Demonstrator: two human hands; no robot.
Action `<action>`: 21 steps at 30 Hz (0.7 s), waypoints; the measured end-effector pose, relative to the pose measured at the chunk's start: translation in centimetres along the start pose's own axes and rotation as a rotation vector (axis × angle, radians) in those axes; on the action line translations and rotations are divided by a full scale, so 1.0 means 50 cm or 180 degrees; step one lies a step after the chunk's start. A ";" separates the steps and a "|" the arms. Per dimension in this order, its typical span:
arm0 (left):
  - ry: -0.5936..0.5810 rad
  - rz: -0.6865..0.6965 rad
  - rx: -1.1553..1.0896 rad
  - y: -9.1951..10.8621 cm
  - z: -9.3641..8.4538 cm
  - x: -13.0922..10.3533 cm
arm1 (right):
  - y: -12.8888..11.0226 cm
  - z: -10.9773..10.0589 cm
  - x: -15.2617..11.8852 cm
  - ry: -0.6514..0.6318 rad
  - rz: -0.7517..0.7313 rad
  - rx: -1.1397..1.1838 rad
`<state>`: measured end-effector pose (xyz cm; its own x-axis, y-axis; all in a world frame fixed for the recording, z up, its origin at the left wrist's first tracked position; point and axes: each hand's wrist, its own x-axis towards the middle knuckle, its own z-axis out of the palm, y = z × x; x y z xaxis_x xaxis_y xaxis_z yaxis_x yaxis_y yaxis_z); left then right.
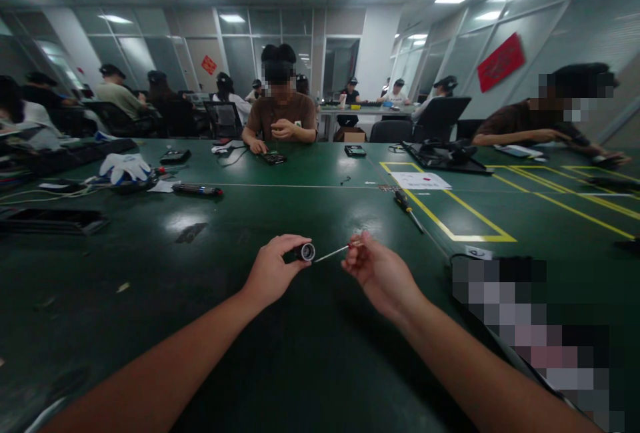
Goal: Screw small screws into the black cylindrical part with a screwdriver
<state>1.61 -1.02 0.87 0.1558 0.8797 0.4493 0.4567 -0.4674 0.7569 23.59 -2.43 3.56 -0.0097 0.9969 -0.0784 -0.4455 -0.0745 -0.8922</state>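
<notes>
Between the thumb and fingers of my left hand (274,267) is a short black cylinder (305,251), its round end with a silvery ring facing me. My right hand (373,266) pinches a thin screwdriver (333,253) by its small reddish handle. The metal shaft points left and down, its tip close beside the cylinder's open end; whether they touch I cannot tell. Both hands are above the green table (280,379).
Beyond my right hand lies a black and yellow screwdriver (409,209), near a taped yellow outline (483,239) and a paper (420,181). White gloves (125,167), a dark pen-shaped tool (197,191) and a black tray (55,221) lie left. A person (280,109) works opposite.
</notes>
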 end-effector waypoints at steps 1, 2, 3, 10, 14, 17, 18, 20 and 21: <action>-0.0009 -0.0001 0.0005 0.001 0.000 0.000 | -0.002 -0.001 0.002 0.0004 0.0005 0.0074; -0.0018 -0.0003 0.0006 0.002 -0.001 0.000 | -0.003 -0.002 0.004 0.0022 -0.0071 0.0074; -0.0022 -0.0006 0.0005 0.004 -0.001 0.000 | -0.002 -0.003 0.005 0.0058 -0.0216 0.0015; -0.0024 0.0024 -0.0001 0.004 0.002 -0.003 | 0.014 -0.003 -0.004 0.0123 -0.1106 -0.0904; -0.0021 0.0046 0.0051 0.001 0.003 -0.002 | 0.010 0.000 -0.011 0.0013 -0.1307 -0.1309; -0.0019 0.0023 0.0064 0.000 0.003 -0.001 | 0.004 0.003 -0.018 -0.0164 -0.1302 -0.1541; -0.0013 0.0008 0.0056 0.000 0.003 -0.001 | 0.002 0.004 -0.020 -0.0267 -0.1264 -0.1559; 0.0004 -0.0026 0.0028 0.000 0.002 0.000 | 0.000 0.006 -0.026 -0.0477 -0.1202 -0.1515; 0.0016 -0.0044 0.0015 0.000 0.001 0.000 | -0.001 0.007 -0.029 -0.0570 -0.1184 -0.1493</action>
<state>1.64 -1.02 0.83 0.1451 0.8856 0.4413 0.4628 -0.4549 0.7608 23.33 -3.85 3.88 -0.0977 0.9442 0.3145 -0.0077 0.3153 -0.9490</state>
